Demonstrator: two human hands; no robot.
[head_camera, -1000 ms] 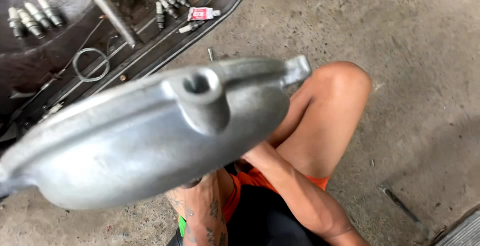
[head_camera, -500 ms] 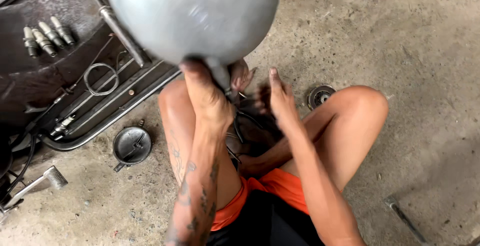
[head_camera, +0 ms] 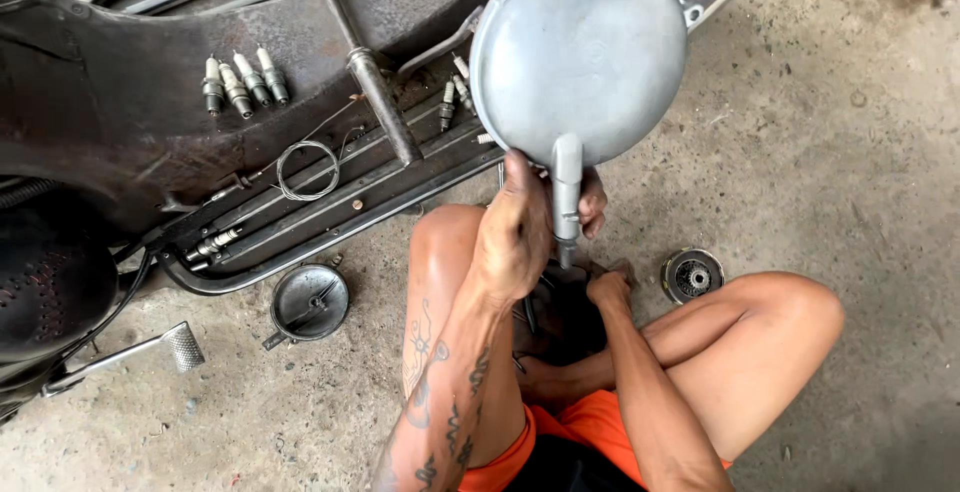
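the round grey metal cover (head_camera: 580, 52) hangs in the air before me, over the edge of the scooter floorboard (head_camera: 330, 202), its domed face toward me. my left hand (head_camera: 515, 237) is clamped round its narrow neck, so the wide part stands upright and i can look it over. my right hand (head_camera: 608, 287) is low between my knees among dark parts; i cannot tell whether it grips anything. spark plugs (head_camera: 238, 80) and a wire coil (head_camera: 308, 169) lie on the floorboard, a small round part (head_camera: 692, 275) on the concrete.

Spark plugs (head_camera: 238, 82) lie on the scooter floorboard (head_camera: 130, 122), wire coil (head_camera: 307, 169) right of them, round cap (head_camera: 310, 302) on the concrete below
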